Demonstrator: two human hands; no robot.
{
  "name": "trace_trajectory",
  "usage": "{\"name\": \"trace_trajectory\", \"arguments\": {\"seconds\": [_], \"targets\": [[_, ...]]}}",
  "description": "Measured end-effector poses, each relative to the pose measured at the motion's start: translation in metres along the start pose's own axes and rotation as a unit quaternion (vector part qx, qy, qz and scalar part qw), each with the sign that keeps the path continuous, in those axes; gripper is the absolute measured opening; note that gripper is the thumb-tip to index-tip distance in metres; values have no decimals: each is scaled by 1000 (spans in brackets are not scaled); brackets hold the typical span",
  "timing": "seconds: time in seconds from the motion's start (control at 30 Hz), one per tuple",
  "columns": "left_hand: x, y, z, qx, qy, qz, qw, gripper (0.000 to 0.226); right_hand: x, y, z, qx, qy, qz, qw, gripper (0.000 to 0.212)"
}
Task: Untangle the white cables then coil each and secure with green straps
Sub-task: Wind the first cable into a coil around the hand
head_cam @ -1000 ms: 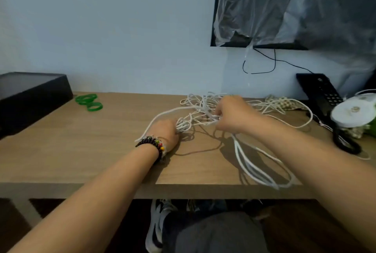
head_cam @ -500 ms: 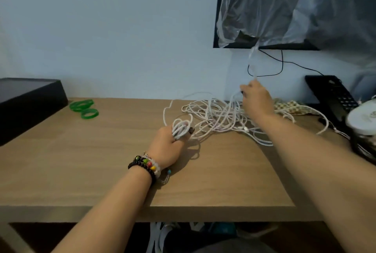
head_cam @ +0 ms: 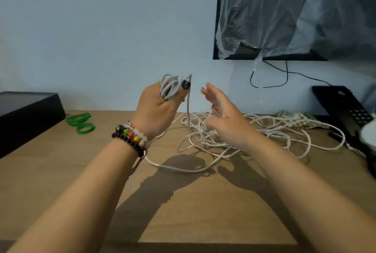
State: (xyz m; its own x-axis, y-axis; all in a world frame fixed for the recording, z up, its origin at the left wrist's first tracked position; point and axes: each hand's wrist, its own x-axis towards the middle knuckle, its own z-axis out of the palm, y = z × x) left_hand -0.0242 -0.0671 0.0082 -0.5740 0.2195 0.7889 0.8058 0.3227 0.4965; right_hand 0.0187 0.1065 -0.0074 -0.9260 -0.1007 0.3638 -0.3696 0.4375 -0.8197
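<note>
The strand hanging from the small coil (head_cam: 170,88) runs straight into the tangle of white cables (head_cam: 234,134) on the tabletop (head_cam: 203,202); pulling could tighten a knot or loosen the wraps. The left hand (head_cam: 157,110) grips that coil above the tangle. The right hand (head_cam: 223,116), fingers spread, holds nothing. Green straps (head_cam: 81,122) lie well left of the tangle.

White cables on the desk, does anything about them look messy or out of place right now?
Yes. Most of the white cables lie in a loose tangle on the table, right of centre. Only a small coil is wound, gripped in the left hand. The green straps lie unused.
</note>
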Motion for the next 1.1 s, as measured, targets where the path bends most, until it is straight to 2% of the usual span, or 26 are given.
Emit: {"name": "trace_trajectory", "arguments": {"seconds": [0.07, 0.13, 0.2, 0.3, 0.37, 0.4, 0.5, 0.6, 0.67, 0.73, 0.83, 0.9, 1.0, 1.1], "targets": [[16, 10, 3, -80, 19, -13, 997, 40, 13, 1, 18, 77, -9, -1, 997, 76], [26, 7, 8, -195, 25, -84, 977, 49, 20, 11, 36, 94, -2, -1, 996, 51], [29, -9, 10, -330, 67, -210, 918, 54, 14, 24, 47, 76, 28, -13, 997, 14], [12, -50, 12, -449, 125, -356, 810, 56, -5, 46, 42, 22, 66, -30, 997, 25], [-1, -69, 20, -488, 131, -405, 762, 55, -6, 51, 24, -22, 59, -25, 998, 25], [-5, -75, 23, -499, 127, -413, 752, 55, -1, 51, 13, -49, 55, -20, 997, 26], [-7, -73, 33, -516, 86, -382, 762, 53, 25, 48, -25, -126, 118, -16, 985, 24], [-13, -64, 40, -501, 6, -375, 780, 53, 40, 49, -34, -118, 200, -18, 973, 22], [-17, -61, 43, -485, -19, -371, 791, 58, 36, 59, -15, -143, 165, -39, 975, 23], [-16, -65, 41, -483, -11, -371, 793, 68, 27, 69, 10, -202, 92, -76, 972, 23], [-15, -73, 38, -498, 5, -392, 773, 78, 22, 75, 15, -174, 54, -57, 982, 25], [-16, -78, 38, -502, 20, -390, 771, 76, 21, 74, 11, -165, 28, -55, 984, 25], [-18, -79, 38, -493, 16, -382, 781, 76, 18, 71, 11, -154, -8, -69, 986, 24], [-20, -82, 40, -462, -12, -361, 810, 75, 14, 69, 14, -157, -52, -71, 984, 25]]}}
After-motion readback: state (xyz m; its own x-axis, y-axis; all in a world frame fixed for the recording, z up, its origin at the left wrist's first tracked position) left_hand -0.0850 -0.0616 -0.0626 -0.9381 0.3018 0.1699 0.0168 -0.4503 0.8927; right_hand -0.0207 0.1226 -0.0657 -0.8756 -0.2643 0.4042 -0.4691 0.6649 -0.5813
